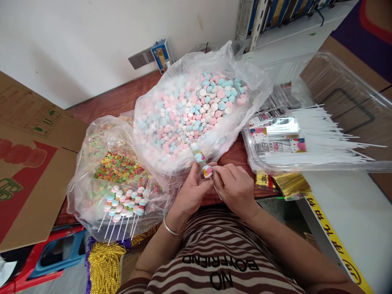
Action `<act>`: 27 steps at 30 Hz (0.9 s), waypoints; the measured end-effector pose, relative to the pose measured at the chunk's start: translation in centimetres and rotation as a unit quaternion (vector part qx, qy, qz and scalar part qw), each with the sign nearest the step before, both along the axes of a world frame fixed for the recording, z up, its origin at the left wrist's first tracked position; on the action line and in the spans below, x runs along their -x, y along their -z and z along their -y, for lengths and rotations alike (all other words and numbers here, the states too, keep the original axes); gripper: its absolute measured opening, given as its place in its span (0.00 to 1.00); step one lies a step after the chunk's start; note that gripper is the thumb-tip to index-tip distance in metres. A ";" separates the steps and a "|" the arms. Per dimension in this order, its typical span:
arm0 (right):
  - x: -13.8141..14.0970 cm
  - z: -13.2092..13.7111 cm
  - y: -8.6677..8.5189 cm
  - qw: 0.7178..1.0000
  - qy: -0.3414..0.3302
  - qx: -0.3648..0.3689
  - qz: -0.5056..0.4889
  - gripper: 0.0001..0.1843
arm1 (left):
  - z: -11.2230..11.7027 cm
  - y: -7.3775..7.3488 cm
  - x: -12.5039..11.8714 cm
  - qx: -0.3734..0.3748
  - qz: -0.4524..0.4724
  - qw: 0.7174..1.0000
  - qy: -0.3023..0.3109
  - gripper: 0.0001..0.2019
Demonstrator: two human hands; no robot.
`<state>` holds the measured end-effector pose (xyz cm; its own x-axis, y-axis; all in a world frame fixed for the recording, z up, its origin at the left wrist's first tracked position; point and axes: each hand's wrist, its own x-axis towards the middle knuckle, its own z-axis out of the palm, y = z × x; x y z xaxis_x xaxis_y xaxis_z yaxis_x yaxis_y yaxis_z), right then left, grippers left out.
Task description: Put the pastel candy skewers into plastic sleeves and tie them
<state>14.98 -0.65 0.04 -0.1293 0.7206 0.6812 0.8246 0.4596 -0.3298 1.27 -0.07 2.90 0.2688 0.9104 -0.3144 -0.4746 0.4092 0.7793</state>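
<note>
A candy skewer in a printed see-through sleeve is held low in front of me, its top leaning toward the big bag of pink, blue and white candies. My left hand, with a bangle on its wrist, closes its fingers and thumb around the lower end of the sleeve. On the other side, my right hand pinches near the sleeve's bottom, where the white stick comes out. Finished-looking candy skewers lie together on the left bag, which holds colourful ring-shaped pieces.
At the right stands a see-through plastic tub with white sticks and printed sleeves. Gold twist ties lie below it. A cardboard box borders the left side, and a wall the back.
</note>
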 end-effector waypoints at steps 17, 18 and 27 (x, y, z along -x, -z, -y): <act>0.5 -0.4 0.1 0.998 -0.053 -0.033 0.020 0.12 | 0.3 2.2 -1.1 -0.060 -0.040 0.991 -0.113 0.22; 0.5 -0.6 0.2 0.997 -0.062 -0.040 0.028 0.12 | 0.3 2.3 -1.2 -0.059 -0.034 0.989 -0.132 0.21; 0.8 1.1 0.7 0.975 -0.071 0.138 -0.157 0.10 | -0.4 1.8 -2.4 0.009 0.096 0.976 -0.194 0.25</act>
<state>14.16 -1.72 -0.69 -0.0573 0.8722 0.4857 0.5983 0.4195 -0.6827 3.63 0.31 1.08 -0.0405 0.9499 -0.3098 -0.7333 0.1823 0.6550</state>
